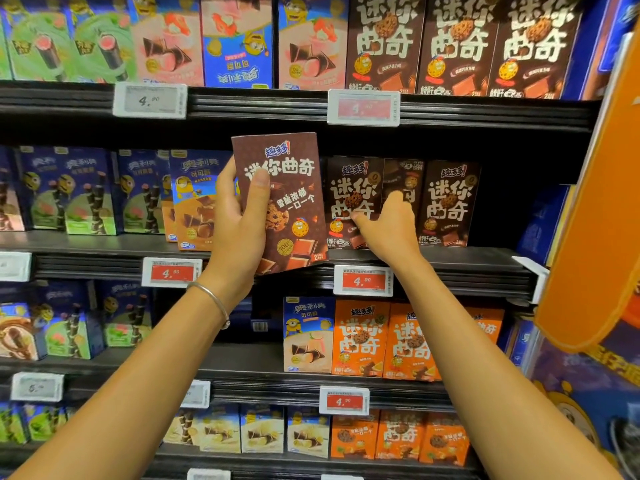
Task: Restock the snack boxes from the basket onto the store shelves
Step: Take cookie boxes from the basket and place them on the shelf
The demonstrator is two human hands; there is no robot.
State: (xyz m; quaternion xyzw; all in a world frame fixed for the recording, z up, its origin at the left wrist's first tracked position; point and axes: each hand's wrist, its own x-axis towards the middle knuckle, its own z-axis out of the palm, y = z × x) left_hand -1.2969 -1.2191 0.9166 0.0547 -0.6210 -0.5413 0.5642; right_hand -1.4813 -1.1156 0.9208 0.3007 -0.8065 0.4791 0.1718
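Note:
My left hand (239,220) grips a brown cookie box (287,188) by its left edge, thumb across the front, and holds it upright in front of the middle shelf (450,263). My right hand (388,221) reaches onto that shelf and pinches a brown cookie box (398,181) that stands between two matching boxes, one to its left (349,192) and one to its right (450,202). The thumb lies on the left box's front. The basket is out of view.
Shelves above and below carry blue, green, pink and orange snack boxes (360,337). Price tags (363,280) line the shelf edges. An orange sign (595,237) hangs at the right. A dark gap lies right of the brown boxes on the middle shelf.

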